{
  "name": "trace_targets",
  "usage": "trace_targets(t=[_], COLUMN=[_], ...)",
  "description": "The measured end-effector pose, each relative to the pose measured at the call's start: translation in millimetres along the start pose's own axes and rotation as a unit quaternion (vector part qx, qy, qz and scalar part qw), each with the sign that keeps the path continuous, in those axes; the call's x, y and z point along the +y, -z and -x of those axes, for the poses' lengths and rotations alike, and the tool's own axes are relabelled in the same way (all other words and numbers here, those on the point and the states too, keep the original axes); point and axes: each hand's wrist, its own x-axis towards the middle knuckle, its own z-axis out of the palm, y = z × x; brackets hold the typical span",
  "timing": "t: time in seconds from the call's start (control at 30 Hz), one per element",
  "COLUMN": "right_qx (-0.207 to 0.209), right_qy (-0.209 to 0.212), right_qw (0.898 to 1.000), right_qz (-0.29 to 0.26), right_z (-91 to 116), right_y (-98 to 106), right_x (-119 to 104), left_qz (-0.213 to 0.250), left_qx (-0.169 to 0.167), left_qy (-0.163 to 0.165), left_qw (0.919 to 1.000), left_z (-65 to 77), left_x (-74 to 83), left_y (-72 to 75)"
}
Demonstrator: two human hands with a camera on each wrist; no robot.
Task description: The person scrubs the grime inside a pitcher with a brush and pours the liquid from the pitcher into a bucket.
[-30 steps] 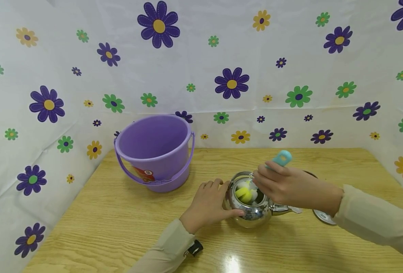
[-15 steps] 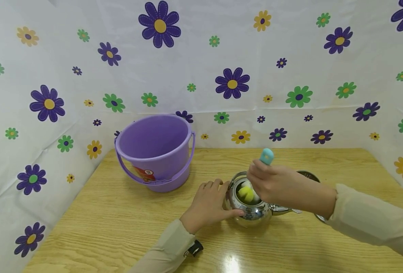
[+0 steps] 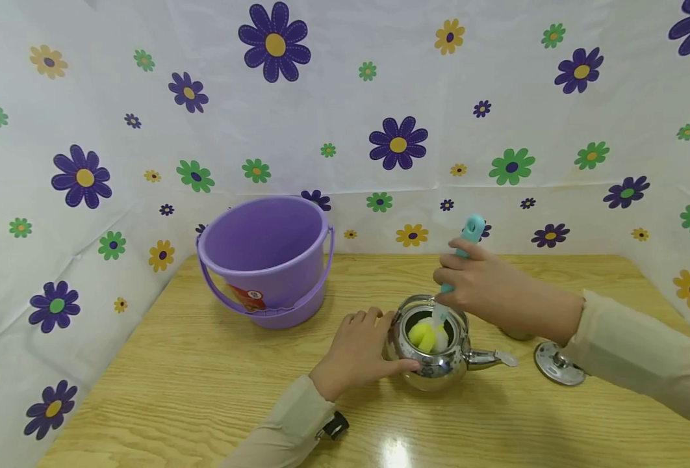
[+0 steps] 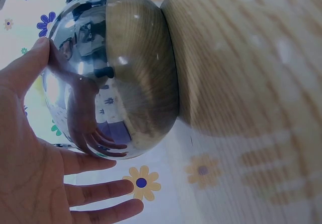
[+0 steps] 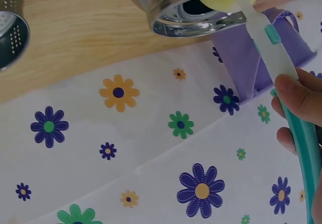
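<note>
A shiny steel teapot (image 3: 429, 372) stands lidless on the wooden table, its spout pointing right. My left hand (image 3: 353, 354) rests against its left side, thumb at the front and index finger at the back; in the left wrist view the other fingers (image 4: 108, 191) extend straight, clear of the metal. A sponge bottle brush (image 5: 271, 45) reaches into the opening, its yellow and white head (image 3: 423, 337) partly visible inside. Above the pot, my right hand (image 3: 488, 279) grips the turquoise handle (image 3: 472, 229), which slants up to the right.
Behind and to the left stands a purple bucket (image 3: 292, 281) with its handle down. The teapot lid (image 3: 555, 365) lies right of the spout. A perforated metal strainer (image 5: 12, 30) is partly visible in the right wrist view. Flowered cloth (image 3: 345, 110) covers the back and sides.
My right hand has moved the brush about in the teapot and now sits higher, showing more of the handle and the sponge head. The left hand and teapot have stayed nearly still.
</note>
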Motion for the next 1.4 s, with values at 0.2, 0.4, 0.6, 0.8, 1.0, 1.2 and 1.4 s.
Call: trace_targets(t=[0.2, 0.4, 0.6, 0.8, 1.0, 1.2, 1.4], right_qx=[0.000, 0.084, 0.146, 0.134, 0.078, 0.010, -0.047], right_qy=[-0.014, 0.011, 0.060, 0.114, 0.158, 0.150, 0.077], right_qw=[1.000, 0.992, 0.975, 0.959, 0.948, 0.968, 0.994], right_qz=[-0.010, 0.088, 0.157, 0.224, 0.265, 0.203, 0.061], right_z=[7.7, 12.2, 10.6, 3.3, -15.5, -32.2, -34.2], right_y=[-5.9, -14.0, -16.3, -8.7, 3.4, 12.4, 3.3], right_x=[-5.9, -17.0, -23.6, -28.3, -28.0, -20.7, 1.1], left_qz=[-0.002, -0.004, -0.006, -0.003, -0.001, -0.019, -0.012], left_qx=[-0.003, 0.008, 0.008, 0.010, 0.023, 0.041, 0.013], left_qy=[0.000, -0.003, -0.005, -0.005, -0.011, -0.023, -0.013], left_qw=[1.0000, 1.0000, 0.9999, 0.9999, 0.9997, 0.9987, 0.9998], left_z=[1.0, 1.6, 2.5, 3.4, 3.9, 3.6, 3.8], left_x=[-1.5, -3.1, -4.0, -4.3, -4.1, -3.3, -0.8], left_y=[-1.8, -1.7, -0.6, -1.4, -0.6, -3.2, -1.5])
